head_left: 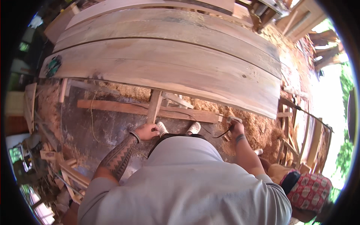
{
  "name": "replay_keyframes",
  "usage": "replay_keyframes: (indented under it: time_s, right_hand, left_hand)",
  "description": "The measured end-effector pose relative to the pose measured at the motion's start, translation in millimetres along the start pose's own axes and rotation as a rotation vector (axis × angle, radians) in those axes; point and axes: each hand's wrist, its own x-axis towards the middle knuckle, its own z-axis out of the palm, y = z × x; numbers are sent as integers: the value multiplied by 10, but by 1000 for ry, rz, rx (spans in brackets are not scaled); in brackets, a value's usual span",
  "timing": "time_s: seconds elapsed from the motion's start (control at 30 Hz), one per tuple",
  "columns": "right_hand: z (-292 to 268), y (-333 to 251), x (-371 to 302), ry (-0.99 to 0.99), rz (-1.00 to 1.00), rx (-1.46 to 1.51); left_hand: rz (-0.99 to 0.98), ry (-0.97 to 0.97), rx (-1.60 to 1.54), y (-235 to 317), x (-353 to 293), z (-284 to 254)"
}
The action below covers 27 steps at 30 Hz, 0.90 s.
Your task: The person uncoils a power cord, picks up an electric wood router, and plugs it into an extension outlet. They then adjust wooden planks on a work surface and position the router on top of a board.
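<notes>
Wide pale planks (150, 56) lie side by side across a support in front of me, with narrow gaps between them. My left hand (147, 132) hangs below their near edge with its fingers curled, beside an upright wooden leg (154, 107). I make out nothing in it. On the right, my right hand (236, 128) is closed around a small greyish corded tool (234, 119), mostly hidden by the fingers. A black cord (221, 135) runs from that hand toward the floor. The tool is held apart from the planks.
A dark green object (53, 66) rests on the planks' left end. A long reddish board (112, 106) lies low beneath the near edge. Wood shavings (258, 135) cover the floor at right. Another person in a red patterned cap (309, 189) is close at my right. Timber frames (73, 174) stand at left.
</notes>
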Motion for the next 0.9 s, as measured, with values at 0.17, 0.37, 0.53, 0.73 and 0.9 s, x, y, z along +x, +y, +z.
replay_keyframes:
  time_s: [0.17, 0.37, 0.53, 0.73, 0.9]
  right_hand:
    - [407, -151, 580, 74, 86, -270]
    - [524, 242, 1356, -273, 77, 30]
    - [362, 502, 1993, -510, -133, -300]
    - [848, 271, 1093, -627, 411, -691]
    - [1059, 724, 1037, -1087, 436, -1009]
  left_hand:
    - [-151, 67, -42, -159, -341, 65]
    - [-282, 186, -255, -517, -782, 491]
    - [-369, 202, -282, -1131, -998, 1083]
    - [-315, 28, 116, -1580, -1096, 1491]
    - [6, 192, 353, -2092, -1126, 1698]
